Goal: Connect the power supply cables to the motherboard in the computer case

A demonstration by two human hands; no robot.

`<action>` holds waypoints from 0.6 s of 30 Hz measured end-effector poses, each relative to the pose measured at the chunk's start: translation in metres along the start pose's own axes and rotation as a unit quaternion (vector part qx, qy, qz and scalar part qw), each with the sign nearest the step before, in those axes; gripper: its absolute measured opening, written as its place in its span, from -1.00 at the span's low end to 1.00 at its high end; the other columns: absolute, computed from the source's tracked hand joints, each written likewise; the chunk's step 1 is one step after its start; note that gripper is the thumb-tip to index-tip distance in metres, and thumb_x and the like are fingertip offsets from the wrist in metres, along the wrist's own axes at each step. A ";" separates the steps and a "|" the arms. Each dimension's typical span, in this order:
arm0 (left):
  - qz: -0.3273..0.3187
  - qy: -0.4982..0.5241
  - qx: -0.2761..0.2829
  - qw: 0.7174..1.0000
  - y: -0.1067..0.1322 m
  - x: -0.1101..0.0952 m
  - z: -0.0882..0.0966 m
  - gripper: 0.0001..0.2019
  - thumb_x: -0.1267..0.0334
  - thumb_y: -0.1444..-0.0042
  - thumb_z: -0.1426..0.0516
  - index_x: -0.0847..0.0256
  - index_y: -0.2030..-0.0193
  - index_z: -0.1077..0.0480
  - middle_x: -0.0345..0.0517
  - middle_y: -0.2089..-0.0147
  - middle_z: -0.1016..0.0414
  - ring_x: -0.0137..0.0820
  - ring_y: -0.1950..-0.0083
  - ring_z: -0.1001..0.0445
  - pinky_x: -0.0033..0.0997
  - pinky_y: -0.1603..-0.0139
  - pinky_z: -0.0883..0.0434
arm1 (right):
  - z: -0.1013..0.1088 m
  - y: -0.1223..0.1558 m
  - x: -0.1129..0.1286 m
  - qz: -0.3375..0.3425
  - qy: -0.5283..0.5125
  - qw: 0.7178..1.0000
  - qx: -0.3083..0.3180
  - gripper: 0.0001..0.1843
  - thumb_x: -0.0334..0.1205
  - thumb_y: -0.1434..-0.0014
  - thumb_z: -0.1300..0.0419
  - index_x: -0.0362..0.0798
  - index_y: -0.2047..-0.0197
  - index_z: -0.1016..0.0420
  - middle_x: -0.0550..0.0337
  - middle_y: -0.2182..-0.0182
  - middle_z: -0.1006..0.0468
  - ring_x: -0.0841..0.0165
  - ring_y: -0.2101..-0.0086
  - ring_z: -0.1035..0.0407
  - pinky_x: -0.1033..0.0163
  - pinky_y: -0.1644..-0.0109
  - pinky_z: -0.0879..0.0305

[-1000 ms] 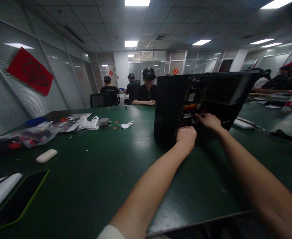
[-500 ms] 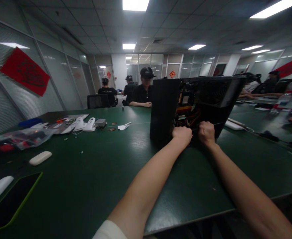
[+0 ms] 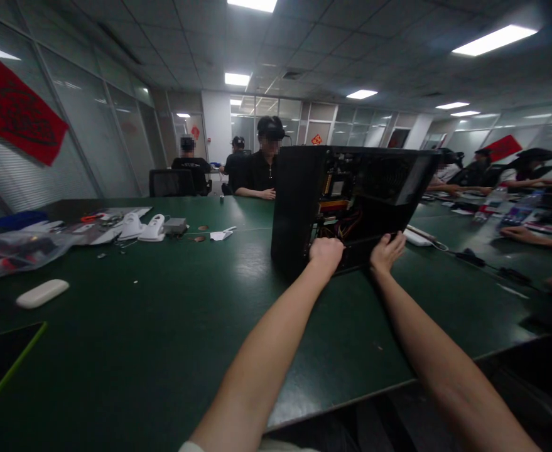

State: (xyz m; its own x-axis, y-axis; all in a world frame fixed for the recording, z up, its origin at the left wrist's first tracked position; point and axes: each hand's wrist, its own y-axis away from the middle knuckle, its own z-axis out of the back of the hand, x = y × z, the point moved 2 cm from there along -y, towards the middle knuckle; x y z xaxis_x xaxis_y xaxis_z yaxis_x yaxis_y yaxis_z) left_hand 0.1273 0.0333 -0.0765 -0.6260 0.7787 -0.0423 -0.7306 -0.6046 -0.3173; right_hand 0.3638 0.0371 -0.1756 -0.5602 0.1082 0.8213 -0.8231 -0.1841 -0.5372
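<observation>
We brace an open-sided, boxy black computer case (image 3: 295, 201) right of the frame's centre.
Our left hand (image 3: 326, 256) hides its fingers at the lower edge, so we cannot tell its grip; our right hand (image 3: 387, 252), half-open, rests against the base, apparently for steadiness. Thin red-and-yellow cables (image 3: 350, 228) crowd the inside.

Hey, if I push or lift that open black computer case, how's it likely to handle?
The computer case should feel stiff, judging by its boxy shape and straight edges. It's probably fairly heavy, since components are mounted inside. The thin, bent cables look floppy and could snag, because that side is open.
</observation>
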 end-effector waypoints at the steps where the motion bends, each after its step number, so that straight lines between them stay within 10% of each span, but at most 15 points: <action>1: -0.001 -0.001 -0.004 1.000 0.001 0.000 0.000 -0.63 0.17 -0.40 -0.04 0.39 -0.05 -0.56 0.34 0.08 -0.63 -0.14 0.00 -0.64 -0.30 0.03 -0.52 | -0.001 -0.001 -0.001 -0.011 -0.006 1.000 0.014 -0.25 0.01 -0.39 0.22 -0.31 -0.47 0.00 -0.31 -0.46 0.07 0.09 -0.45 0.20 -0.09 -0.47 0.25; 18: -0.028 -0.024 -0.043 0.998 0.021 0.012 0.001 -0.63 0.16 -0.42 -0.01 0.44 -0.01 -0.50 0.24 0.16 -0.64 -0.13 0.05 -0.66 -0.26 0.10 -0.55 | -0.003 0.020 0.022 -0.065 -0.002 0.997 -0.038 -0.31 -0.05 -0.40 0.21 -0.22 -0.47 -0.05 -0.26 -0.44 -0.03 0.05 -0.44 0.12 -0.12 -0.46 0.16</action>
State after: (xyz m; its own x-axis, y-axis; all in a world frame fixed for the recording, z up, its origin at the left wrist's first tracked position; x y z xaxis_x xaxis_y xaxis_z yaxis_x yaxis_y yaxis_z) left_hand 0.1043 0.0294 -0.0827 -0.5990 0.8004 0.0227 -0.7398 -0.5424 -0.3981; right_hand 0.3344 0.0383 -0.1692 -0.4478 0.1227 0.8857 -0.8937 -0.0938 -0.4388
